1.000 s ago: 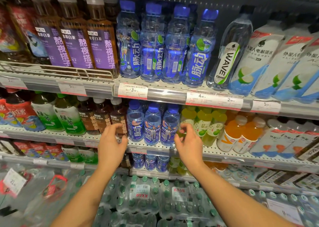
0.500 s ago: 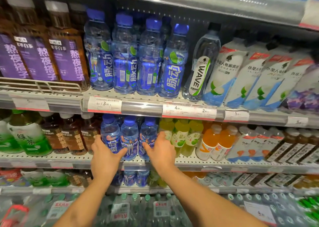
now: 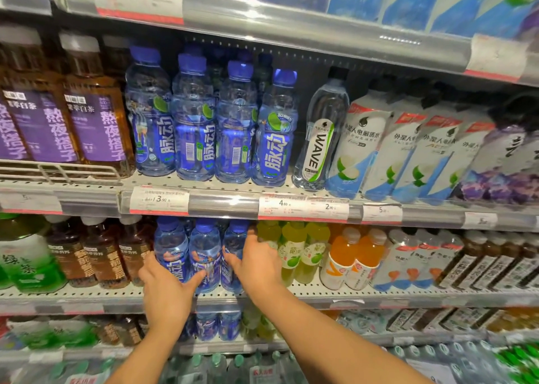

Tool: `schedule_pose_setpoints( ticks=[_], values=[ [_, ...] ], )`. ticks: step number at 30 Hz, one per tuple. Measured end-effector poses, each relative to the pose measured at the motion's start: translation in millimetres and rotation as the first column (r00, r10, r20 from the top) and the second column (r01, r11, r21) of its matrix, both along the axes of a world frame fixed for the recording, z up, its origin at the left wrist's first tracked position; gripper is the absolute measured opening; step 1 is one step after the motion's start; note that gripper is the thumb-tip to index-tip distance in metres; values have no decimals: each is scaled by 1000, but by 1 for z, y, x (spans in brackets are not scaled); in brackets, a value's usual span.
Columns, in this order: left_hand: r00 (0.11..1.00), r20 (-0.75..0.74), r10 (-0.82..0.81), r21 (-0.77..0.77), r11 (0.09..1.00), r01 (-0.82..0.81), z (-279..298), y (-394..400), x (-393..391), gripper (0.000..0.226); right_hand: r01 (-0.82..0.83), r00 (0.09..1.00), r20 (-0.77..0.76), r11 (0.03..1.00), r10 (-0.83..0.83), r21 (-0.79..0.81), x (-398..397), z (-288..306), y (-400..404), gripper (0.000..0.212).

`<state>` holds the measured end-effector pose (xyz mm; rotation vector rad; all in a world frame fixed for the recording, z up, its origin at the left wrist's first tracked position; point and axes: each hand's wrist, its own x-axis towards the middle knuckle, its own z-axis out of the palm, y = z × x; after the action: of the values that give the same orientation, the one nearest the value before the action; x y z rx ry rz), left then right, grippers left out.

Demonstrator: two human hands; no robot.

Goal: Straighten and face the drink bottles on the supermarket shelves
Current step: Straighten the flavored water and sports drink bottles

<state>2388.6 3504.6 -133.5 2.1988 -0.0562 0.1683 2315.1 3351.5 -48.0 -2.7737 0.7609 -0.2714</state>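
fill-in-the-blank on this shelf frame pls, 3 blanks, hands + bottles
1. The left hand grips the ____ of the three small blue bottles.
2. The right hand grips the right small blue bottle, next to the ____ bottles.
3. On the shelf above, the clear bottle reads ____.

Missing: leftmost; yellow-green; WAVE

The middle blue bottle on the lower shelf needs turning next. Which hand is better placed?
Probably the left hand: its thumb already lies across the front of the middle blue bottle. The right hand is wrapped around the right blue bottle, so it would have to let go first.
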Motion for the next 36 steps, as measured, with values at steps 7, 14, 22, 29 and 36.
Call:
schedule_pose_setpoints(
  ticks=[7, 14, 22, 29, 36],
  values=[
    [1000, 22, -14, 3, 1000, 14, 0, -2, 0, 119, -30, 1000, -7, 999, 31, 20, 2, -4, -3, 57],
    [1000, 4, -12, 3, 1000, 12, 1, -3, -1, 118, -66, 998, -2, 997, 66, 48, 1, -2, -8, 58],
    [998, -55, -7, 22, 1000, 8, 6, -2, -5, 105, -122, 992, -18, 991, 123, 52, -10, -8, -11, 49],
    [999, 47, 23, 10, 1000, -24, 38, -3, -34, 59, -237, 971, 57, 966, 232, 103, -48, -6, -23, 75],
    [909, 282, -307, -8, 947, 322, 112, -41, -97, 22, -383, 907, 230, 918, 353, 106, -102, 13, -46, 41]
  ],
)
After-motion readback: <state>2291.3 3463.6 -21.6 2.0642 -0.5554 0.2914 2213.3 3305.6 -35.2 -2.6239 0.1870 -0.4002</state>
